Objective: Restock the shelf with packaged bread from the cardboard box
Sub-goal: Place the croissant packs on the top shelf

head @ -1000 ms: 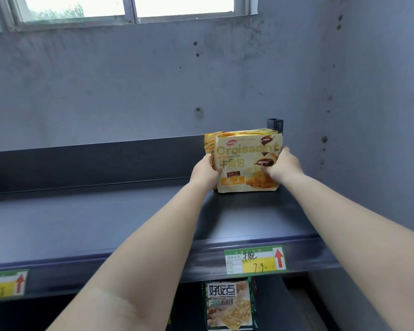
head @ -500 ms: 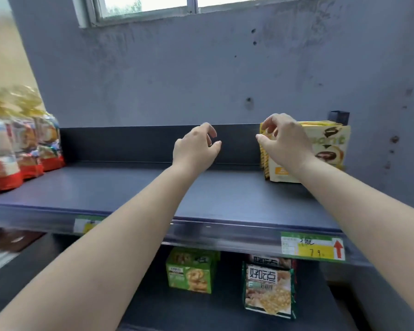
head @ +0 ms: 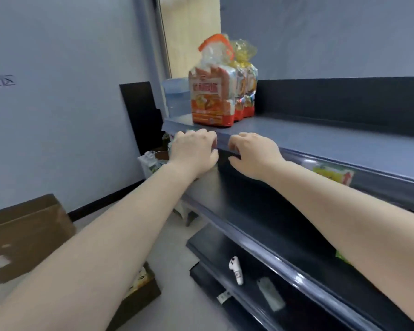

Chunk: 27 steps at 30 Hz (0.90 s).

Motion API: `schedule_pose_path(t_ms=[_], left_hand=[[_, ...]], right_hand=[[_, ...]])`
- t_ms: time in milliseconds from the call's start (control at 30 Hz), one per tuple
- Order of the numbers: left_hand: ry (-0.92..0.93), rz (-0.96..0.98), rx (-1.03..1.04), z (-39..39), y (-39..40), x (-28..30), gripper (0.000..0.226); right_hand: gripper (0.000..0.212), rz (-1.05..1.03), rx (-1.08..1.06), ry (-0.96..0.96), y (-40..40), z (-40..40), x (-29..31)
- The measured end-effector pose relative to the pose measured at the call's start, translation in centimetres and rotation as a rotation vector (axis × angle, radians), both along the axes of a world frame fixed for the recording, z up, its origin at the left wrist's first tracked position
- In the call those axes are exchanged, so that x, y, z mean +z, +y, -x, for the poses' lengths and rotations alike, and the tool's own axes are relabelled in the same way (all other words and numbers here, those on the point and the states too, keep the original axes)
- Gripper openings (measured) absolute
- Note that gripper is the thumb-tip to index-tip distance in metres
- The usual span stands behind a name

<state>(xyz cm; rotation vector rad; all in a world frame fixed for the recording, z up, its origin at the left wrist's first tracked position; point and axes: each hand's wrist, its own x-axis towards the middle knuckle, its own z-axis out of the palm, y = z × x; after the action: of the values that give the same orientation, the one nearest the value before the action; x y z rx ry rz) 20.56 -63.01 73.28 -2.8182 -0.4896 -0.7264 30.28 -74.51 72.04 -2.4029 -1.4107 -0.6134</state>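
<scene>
Head view: the shelf (head: 320,139) runs off to the right of both sets of fingers, its front lip just beyond the knuckles. Cardboard box (head: 22,235), flaps open, sits on the floor well below and left of the fingers. Bagged bread (head: 212,96) stands upright on the shelf just above and beyond them. Left hand (head: 194,151) and right hand (head: 253,154) hang loosely curled and grasp nothing, though blur leaves contact with the lip uncertain. Advised: lower both hands to the box, lift one pack by its sides, and set it upright beside the standing row.
</scene>
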Motion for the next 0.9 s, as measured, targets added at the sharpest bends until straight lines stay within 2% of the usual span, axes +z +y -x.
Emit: schedule_pose_path(t_ms=[167,467,700,900], left_hand=[[0.138,-0.043,0.208,8.9,10.2,-4.3,0.025],[0.215,0.114,0.449,20.0,24.0,-12.3,0.023],[0.273,0.314,0.642,22.1,35.0,-20.7,0.018],[0.343,0.557,0.795,21.2,45.5,-29.1,0.02]], right_hand=[[0.024,0.051,0.188,0.019,11.4,5.8,-4.1],[0.021,0.193,0.495,0.044,28.5,13.1,-11.3],[0.021,0.348,0.647,0.112,41.9,13.6,-20.0],[0.021,0.576,0.644,0.284,54.1,11.6,-28.7]])
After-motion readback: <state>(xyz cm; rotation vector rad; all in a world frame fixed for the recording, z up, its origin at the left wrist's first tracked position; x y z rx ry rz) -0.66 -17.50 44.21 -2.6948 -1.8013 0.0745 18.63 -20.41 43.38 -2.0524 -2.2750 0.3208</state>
